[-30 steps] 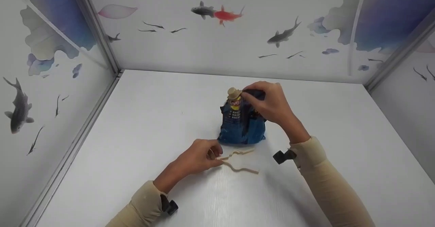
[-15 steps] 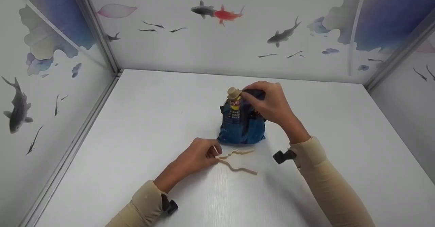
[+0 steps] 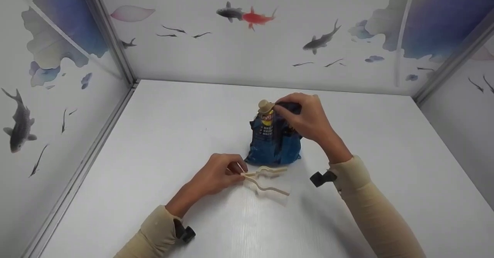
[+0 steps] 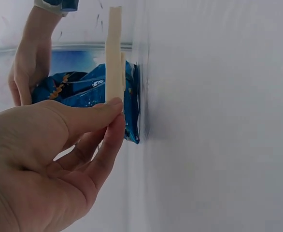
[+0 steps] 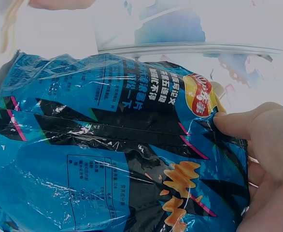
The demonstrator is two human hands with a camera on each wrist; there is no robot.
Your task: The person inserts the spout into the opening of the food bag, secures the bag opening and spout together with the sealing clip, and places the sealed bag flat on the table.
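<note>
A blue and black potato chip bag [image 3: 274, 151] stands upright on the white table. From its top corner sticks a beige capped spout [image 3: 265, 106]. My right hand [image 3: 312, 118] pinches the bag's folded top right beside the spout; its thumb lies on the bag near the yellow and red logo [image 5: 199, 96] in the right wrist view. In front of the bag, my left hand [image 3: 217, 174] pinches the joined end of a cream bag clip [image 3: 270, 189] between thumb and fingertips. The clip's two wavy arms spread in a V toward the right. In the left wrist view the clip [image 4: 113, 53] appears edge-on.
White table [image 3: 166, 134] surrounds the bag and hands. Panels printed with fish [image 3: 258, 17] and lotus leaves enclose it at the back and both sides, with metal rails [image 3: 88, 150] along the edges. A small black camera sits on each wrist [image 3: 323, 178].
My left hand has shifted slightly left and up with the bag clip, whose arms now show above a separate shadow on the table. The right hand and chip bag have stayed in place.
</note>
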